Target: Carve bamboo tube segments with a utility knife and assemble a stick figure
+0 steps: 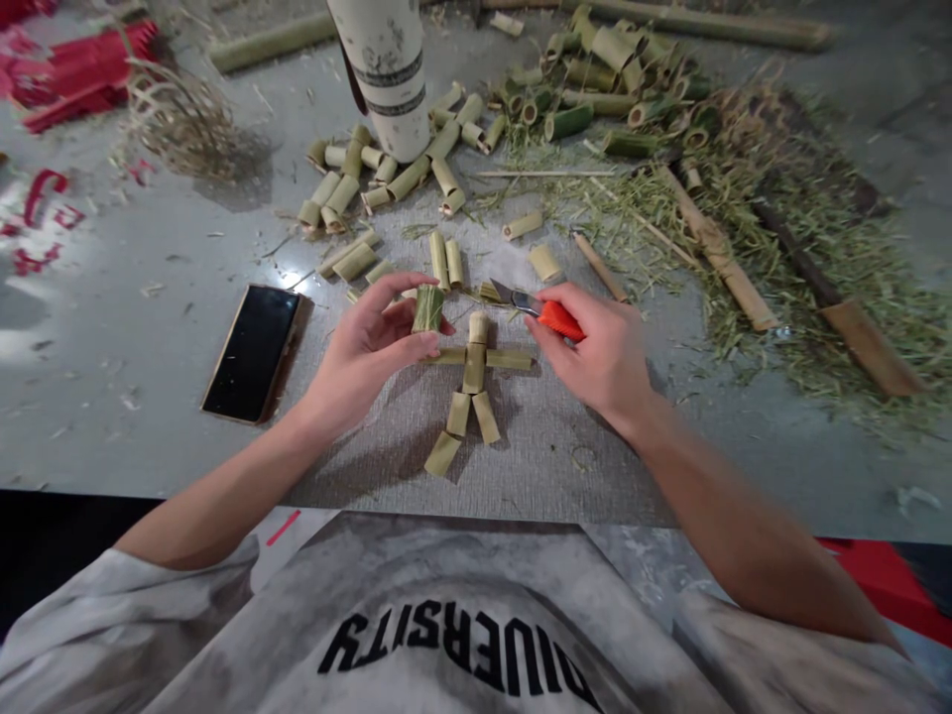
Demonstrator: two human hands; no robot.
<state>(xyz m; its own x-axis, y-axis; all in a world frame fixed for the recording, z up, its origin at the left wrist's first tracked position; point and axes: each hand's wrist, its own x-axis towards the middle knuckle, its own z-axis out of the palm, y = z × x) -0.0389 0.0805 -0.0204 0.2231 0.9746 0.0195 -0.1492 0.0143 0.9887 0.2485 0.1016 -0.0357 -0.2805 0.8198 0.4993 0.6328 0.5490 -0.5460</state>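
Observation:
Between the thumb and fingers of my left hand point(368, 337) is a short green bamboo piece point(427, 308). My right hand point(595, 347) grips a utility knife point(559, 320) by its orange handle, its blade pointing left toward that piece but apart from it. Below and between both hands, a bamboo figure point(474, 368) lies on the table, laid out from short segments as head, body, arms and legs. Its left-hand leg has two segments, the other one. A small bamboo scrap point(490, 291) lies by the blade tip. Two upright-lying pieces point(446, 261) rest just beyond my left hand.
A phone point(253, 352) lies left of my left arm. A patterned white cup point(391, 79) stands at the back among cut bamboo pieces point(342, 188). Shavings point(744, 288), a bamboo pile point(610, 79) and a wooden-handled tool point(870, 342) cover the right. A fibre tangle point(185, 119) sits left.

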